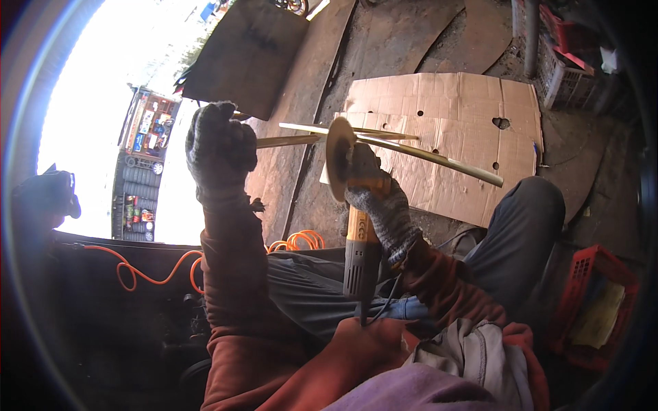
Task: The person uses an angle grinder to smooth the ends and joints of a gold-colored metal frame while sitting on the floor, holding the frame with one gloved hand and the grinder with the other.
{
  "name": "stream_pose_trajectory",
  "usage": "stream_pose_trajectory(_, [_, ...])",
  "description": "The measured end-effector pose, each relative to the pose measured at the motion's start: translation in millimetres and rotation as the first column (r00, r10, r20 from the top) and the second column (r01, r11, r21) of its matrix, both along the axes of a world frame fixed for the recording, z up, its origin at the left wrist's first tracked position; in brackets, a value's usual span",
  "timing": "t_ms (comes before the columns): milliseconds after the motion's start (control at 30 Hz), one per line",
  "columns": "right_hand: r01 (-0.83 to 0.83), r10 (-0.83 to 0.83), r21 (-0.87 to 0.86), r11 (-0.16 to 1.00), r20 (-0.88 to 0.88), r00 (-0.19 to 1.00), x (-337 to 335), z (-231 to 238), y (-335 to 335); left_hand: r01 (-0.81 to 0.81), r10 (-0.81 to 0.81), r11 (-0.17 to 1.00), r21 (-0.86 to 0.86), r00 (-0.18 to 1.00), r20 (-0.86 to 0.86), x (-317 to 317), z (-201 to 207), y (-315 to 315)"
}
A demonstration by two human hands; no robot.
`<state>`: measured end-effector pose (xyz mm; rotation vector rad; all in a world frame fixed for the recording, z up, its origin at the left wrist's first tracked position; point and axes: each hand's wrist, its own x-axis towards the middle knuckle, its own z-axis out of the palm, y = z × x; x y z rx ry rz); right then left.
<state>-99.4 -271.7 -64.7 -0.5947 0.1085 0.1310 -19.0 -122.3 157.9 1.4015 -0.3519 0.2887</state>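
Both of my hands wear grey knitted gloves. My left hand (221, 147) is closed in a fist around the end of a brass-coloured metal bar (288, 141). My right hand (392, 214) grips an angle grinder (361, 255) with a yellow and dark grey body, held upright over my lap. Its round disc (338, 156) stands nearly edge-on, right where several bars come together. From behind the disc, a longer brass-coloured bar (439, 160) slants off to the right. Whether the disc touches metal or spins, I cannot tell.
Flattened cardboard (452, 109) with holes lies on the floor ahead. An orange hose (301, 240) coils beside my legs. A red plastic crate (596, 301) stands at the right; a grey crate (565, 81) is farther back. A dark panel (247, 55) rises at the upper left.
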Motion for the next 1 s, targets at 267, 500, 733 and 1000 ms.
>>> stream_pose_trajectory(267, [-0.040, 0.045, -0.132, 0.990, 0.032, 0.999, -10, -8, 8, -0.175, 0.178, 0.984, 0.045, 0.982, -0.063, 16, -4, -21])
stream_pose_trajectory(500, [-0.011, 0.014, 0.063, 0.998, -0.047, 0.999, -10, 5, 14, -0.082, 0.083, 0.996, 0.045, 0.996, -0.033, 0, -6, -2])
stream_pose_trajectory(733, [-0.003, 0.007, 0.119, 0.993, -0.031, 0.999, -15, 11, 7, 0.469, -0.459, 0.880, 0.080, 0.880, -0.120, 8, -2, 29])
stream_pose_trajectory(1000, [-0.020, 0.043, 0.182, 0.983, -0.121, 0.992, -16, -4, 21, -0.275, 0.248, 0.954, -0.123, 0.948, -0.198, 11, -4, -32])
